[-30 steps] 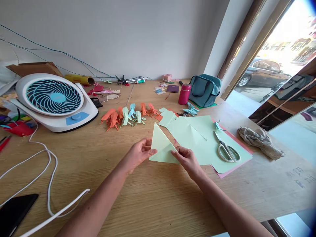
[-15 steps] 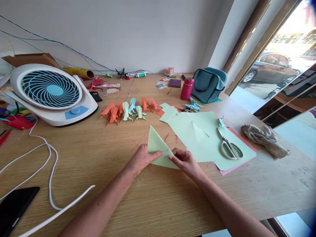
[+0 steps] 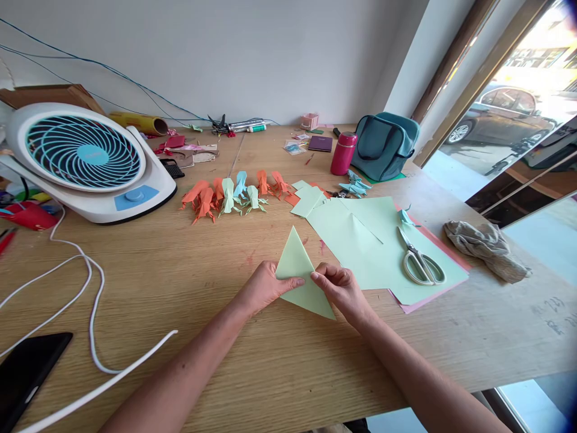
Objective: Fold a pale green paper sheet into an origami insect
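A folded sheet of pale green paper (image 3: 295, 258), triangular with its tip pointing away from me, is held just above the wooden table. My left hand (image 3: 265, 287) grips its left side, thumb lying across the front and fingers behind. At the right edge my right hand (image 3: 340, 291) pinches the paper between thumb and curled fingers. Beyond them stands a row of folded paper figures in orange (image 3: 205, 204), pale green (image 3: 228, 195) and blue (image 3: 240, 182). To the right lie large pale green sheets (image 3: 360, 252) with scissors (image 3: 420, 264) on top.
At the left stands a white fan (image 3: 85, 156), with a white cable (image 3: 92, 300) and a black phone-like device (image 3: 31, 379) nearer me. A pink bottle (image 3: 343, 154) and a teal bag (image 3: 385, 147) are at the back right. A crumpled cloth (image 3: 487, 249) lies far right.
The folded paper has turned slightly clockwise and shifted a little right, its lower corner now reaching nearer me. Both hands still hold it. The camera view has tilted slightly.
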`<state>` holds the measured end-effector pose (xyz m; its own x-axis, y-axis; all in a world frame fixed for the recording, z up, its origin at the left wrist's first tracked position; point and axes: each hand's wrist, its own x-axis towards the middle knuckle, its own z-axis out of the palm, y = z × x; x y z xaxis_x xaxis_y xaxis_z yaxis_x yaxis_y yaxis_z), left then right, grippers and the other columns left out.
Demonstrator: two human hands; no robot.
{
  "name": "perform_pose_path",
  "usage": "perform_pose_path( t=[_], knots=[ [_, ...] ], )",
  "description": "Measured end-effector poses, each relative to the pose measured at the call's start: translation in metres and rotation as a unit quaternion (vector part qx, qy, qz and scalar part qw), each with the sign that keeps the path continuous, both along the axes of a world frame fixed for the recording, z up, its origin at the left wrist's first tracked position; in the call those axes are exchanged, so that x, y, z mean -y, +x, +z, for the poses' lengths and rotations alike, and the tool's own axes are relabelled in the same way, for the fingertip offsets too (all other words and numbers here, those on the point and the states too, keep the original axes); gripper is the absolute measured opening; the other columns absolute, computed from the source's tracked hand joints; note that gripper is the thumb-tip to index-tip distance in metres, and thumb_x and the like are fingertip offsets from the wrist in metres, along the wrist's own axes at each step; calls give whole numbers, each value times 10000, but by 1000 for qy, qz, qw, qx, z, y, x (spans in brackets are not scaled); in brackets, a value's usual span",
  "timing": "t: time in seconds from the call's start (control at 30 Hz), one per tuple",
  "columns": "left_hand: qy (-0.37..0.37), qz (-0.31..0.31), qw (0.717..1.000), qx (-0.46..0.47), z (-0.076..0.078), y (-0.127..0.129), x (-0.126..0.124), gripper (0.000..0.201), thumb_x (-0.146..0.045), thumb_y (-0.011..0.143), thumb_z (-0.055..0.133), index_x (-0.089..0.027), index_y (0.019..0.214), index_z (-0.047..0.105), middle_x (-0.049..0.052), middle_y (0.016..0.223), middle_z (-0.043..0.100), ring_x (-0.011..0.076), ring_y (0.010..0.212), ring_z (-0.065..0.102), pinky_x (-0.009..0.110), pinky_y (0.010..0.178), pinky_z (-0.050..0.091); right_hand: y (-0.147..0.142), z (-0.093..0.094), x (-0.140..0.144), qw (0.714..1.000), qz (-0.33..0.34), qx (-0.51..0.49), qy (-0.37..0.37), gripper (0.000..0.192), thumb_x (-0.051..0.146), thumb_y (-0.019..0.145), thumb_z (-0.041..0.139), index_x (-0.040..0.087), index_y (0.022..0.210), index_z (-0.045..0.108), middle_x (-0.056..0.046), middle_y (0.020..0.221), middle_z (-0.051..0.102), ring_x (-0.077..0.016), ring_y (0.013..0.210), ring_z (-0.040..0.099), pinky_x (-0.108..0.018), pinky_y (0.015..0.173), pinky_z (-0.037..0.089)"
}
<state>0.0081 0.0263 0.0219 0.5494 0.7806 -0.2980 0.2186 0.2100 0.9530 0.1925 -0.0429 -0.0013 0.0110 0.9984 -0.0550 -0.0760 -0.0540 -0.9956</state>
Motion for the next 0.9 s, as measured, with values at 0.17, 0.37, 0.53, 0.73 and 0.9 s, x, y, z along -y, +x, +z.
perform_pose_path(
  t=[0.17,0.37,0.53,0.73,0.9],
  knots=[
    [17,9,1000,-16,-1,0,0,386,-446,644,858,-144,859,750,66,853,779,255,782,729,299,670,551,0,-2,0,999,-2,49,18,404,539,797,729,185,698,561,33,604,451,-105,560,372,-254,509,270],
    [-17,3,999,35,-1,-2,-1,445,-424,657,864,-142,980,746,77,944,782,256,850,737,329,768,575,1,5,0,998,-5,56,3,493,599,901,555,187,637,506,24,598,418,-111,566,346,-265,525,269],
    [-32,49,997,54,2,-6,-5,465,-476,663,850,-117,935,737,99,898,780,255,810,735,335,741,575,5,10,0,998,1,54,9,542,609,971,397,170,706,572,-9,679,508,-130,633,415,-274,596,331],
    [-40,74,994,76,4,-5,-6,471,-440,619,882,-111,927,745,100,900,780,224,776,718,304,723,555,3,7,2,997,34,74,-1,456,605,854,616,177,708,553,33,627,407,-105,581,334,-257,532,235],
    [-50,99,991,80,4,-4,-5,436,-411,585,902,-114,861,745,81,842,777,211,725,704,300,695,544,2,4,1,997,44,67,13,432,557,798,702,176,679,536,39,618,400,-97,578,324,-257,535,225]
  ],
)
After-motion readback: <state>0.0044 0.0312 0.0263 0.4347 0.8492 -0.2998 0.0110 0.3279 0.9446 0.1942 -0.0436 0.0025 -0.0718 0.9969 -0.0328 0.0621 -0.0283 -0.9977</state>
